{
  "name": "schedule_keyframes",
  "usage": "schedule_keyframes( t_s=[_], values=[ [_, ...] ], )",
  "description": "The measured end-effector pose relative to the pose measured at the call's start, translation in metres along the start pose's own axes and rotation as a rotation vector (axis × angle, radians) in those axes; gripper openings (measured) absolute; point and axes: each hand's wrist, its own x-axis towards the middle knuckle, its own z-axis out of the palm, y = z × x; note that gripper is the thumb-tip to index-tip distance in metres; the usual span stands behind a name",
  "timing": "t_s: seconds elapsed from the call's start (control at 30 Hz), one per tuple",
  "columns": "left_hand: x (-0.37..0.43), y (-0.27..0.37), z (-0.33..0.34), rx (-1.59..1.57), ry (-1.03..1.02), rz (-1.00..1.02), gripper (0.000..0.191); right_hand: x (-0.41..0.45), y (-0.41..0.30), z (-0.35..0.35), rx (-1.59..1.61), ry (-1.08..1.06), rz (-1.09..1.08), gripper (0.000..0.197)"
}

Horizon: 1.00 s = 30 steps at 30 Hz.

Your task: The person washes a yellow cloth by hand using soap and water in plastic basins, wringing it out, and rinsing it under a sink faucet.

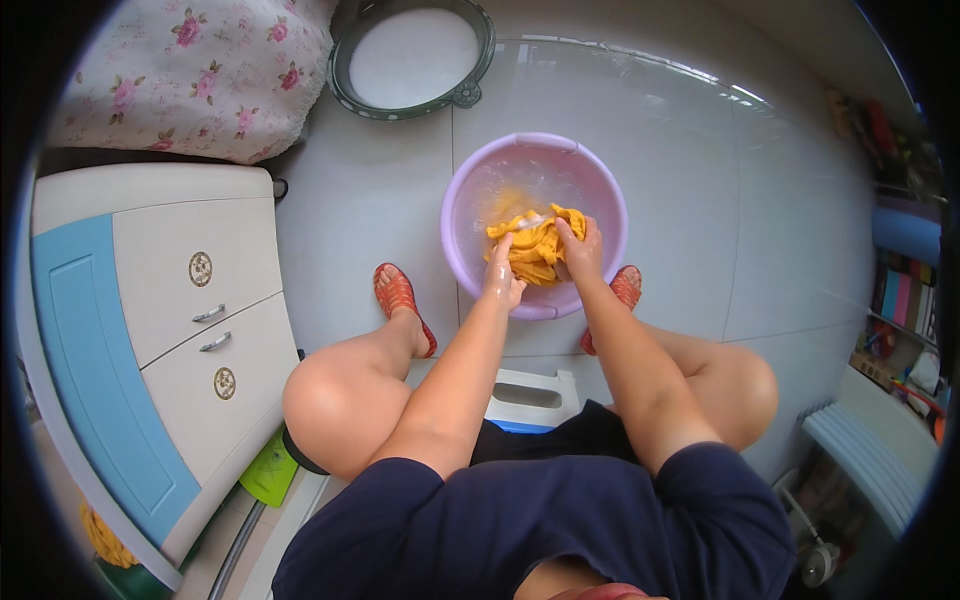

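Note:
A wet yellow cloth (534, 251) is bunched between my two hands, low over or in the water of a round purple plastic basin (459, 262). My left hand (501, 271) holds the cloth's left side, its wet fingers pointing up along it. At the upper right of the bundle, my right hand (581, 247) grips a fold with the thumb on top. White suds show on the cloth's upper edge. The basin stands on the grey tiled floor (675, 225) between my feet in red sandals (395, 291).
A dark green basin (360, 109) of whitish water stands beyond, at the upper left. A cream and blue cabinet (195, 247) is on the left, a flower-patterned cover (195, 82) above it. Loaded shelves (904, 300) line the right. A white and blue plastic stool (568, 390) is beneath me.

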Motion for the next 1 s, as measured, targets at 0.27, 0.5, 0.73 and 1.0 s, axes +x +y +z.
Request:
schedule_keyframes(
  t_s=[0.27, 0.5, 0.73, 1.0],
  values=[
    [0.008, 0.005, -0.025, 0.284, 0.043, -0.068, 0.067, -0.016, 0.012, 0.04, -0.458, -0.274, 0.041, 0.083],
    [0.0, 0.008, -0.02, 0.477, 0.146, -0.025, 0.065, 0.026, 0.055, 0.045, 0.102, -0.494, 0.731, 0.034],
    [0.016, 0.023, -0.03, -0.071, -0.199, -0.093, 0.063, -0.096, -0.097, -0.012, 0.249, -0.369, -0.023, 0.028],
    [-0.03, 0.034, -0.012, -0.198, -0.486, -0.126, 0.043, -0.139, -0.126, -0.006, -0.237, -0.152, -0.808, 0.025]
  ],
)
